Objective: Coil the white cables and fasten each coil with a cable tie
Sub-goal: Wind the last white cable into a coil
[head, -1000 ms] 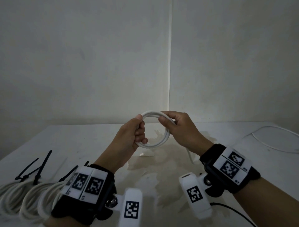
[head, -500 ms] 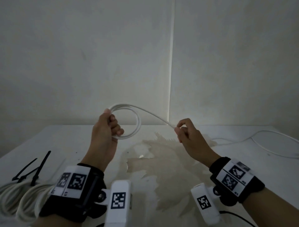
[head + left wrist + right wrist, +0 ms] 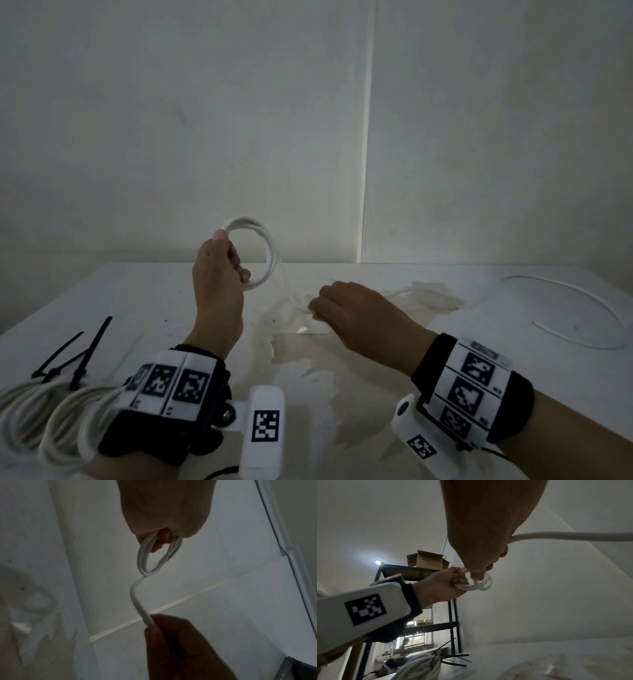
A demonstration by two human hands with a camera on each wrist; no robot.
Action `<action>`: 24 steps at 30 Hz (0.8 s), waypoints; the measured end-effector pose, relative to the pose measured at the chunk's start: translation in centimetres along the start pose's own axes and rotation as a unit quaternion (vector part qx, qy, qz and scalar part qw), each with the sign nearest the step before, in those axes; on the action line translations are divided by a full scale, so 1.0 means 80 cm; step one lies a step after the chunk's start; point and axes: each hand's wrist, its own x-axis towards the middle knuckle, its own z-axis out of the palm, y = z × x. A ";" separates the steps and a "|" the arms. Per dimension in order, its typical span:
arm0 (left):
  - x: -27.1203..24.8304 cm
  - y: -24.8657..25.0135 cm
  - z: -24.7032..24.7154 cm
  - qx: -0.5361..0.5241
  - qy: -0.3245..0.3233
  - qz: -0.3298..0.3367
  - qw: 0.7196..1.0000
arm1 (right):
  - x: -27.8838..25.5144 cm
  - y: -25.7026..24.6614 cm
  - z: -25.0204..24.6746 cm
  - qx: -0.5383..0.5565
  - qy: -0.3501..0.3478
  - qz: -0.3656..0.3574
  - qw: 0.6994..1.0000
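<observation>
The left hand [image 3: 219,270] is raised above the table [image 3: 513,394] with its fingers curled round a small coil [image 3: 263,253] of white cable, a few loops stacked together and held upright near the back wall. From the bottom of that coil the loose cable [image 3: 137,599] drops to the right hand [image 3: 352,315], which is low over the table's stained middle and pinches the strand between thumb and fingers; past that hand the rest of the cable [image 3: 579,308] runs right and lies in a wide arc on the table. At the near left edge lie finished coils [image 3: 37,418], bound with black cable ties [image 3: 82,353] whose tails stick up, so several cables appear to be done. This one seems to be in mid-coiling: a long length is left to wind, and no tie is on it yet. I see no loose spare tie for certain. Compared with half a second ago, the right hand has dropped from chest height to just above the table and taken a grip further along the strand, while the left hand has lifted and turned the coil more edge-on, and the coil now looks a loop thicker. A second ago both hands met at the coil.
</observation>
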 end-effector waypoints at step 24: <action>-0.062 -0.018 0.018 0.142 -0.275 -0.081 0.947 | 0.033 0.012 -0.038 0.220 0.101 0.108 0.964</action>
